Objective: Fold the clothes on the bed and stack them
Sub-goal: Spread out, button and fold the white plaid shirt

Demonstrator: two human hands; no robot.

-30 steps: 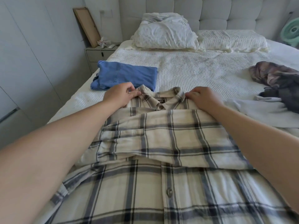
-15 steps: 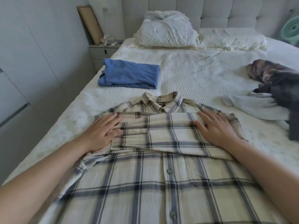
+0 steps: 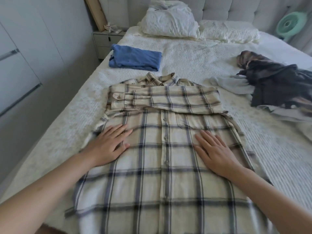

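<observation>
A cream plaid shirt [image 3: 168,149] lies flat on the bed [image 3: 194,65], front side up with the button row in the middle, and its collar points to the headboard. Both sleeves are folded across the chest, one over the other. The left hand [image 3: 108,146] rests flat on the left side of the shirt, below the folded sleeves, with fingers straight and a little spread. The right hand [image 3: 217,154] lies flat on the right side in the same way, holding nothing. Beyond the collar, near the left edge of the bed, sits a folded blue garment [image 3: 135,58]. To the right of the shirt, a pile of unfolded dark and pale clothes [image 3: 273,81] lies on the bedcover. Two pillows [image 3: 170,22] rest against the headboard.
</observation>
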